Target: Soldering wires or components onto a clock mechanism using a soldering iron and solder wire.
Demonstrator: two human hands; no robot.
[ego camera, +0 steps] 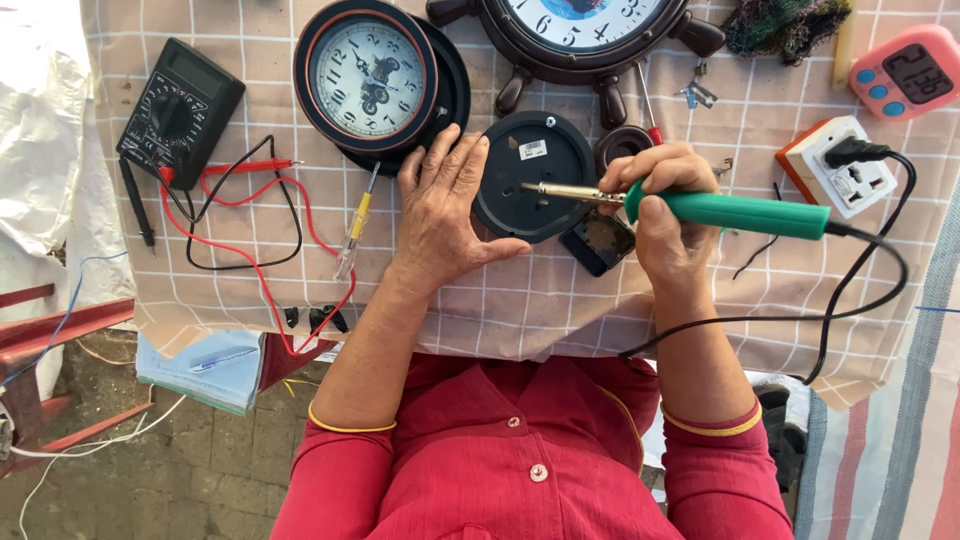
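Note:
My right hand [668, 215] grips a green-handled soldering iron [740, 213], its metal tip pointing left over a round black clock back [533, 177]. My left hand [445, 215] rests flat on the checked tablecloth [520, 300] against the left rim of that black disc, thumb stretched under it. A small black square part [598, 242] lies just below the iron's tip. The iron's black cord [870, 285] loops right and up to a white and orange socket block [838, 165].
A round wall clock [368, 78] lies above my left hand, a ship-wheel clock [585, 35] at the top. A black multimeter [178, 110] with red and black leads sits left, beside a yellow screwdriver [356, 225]. A pink timer [908, 72] is top right.

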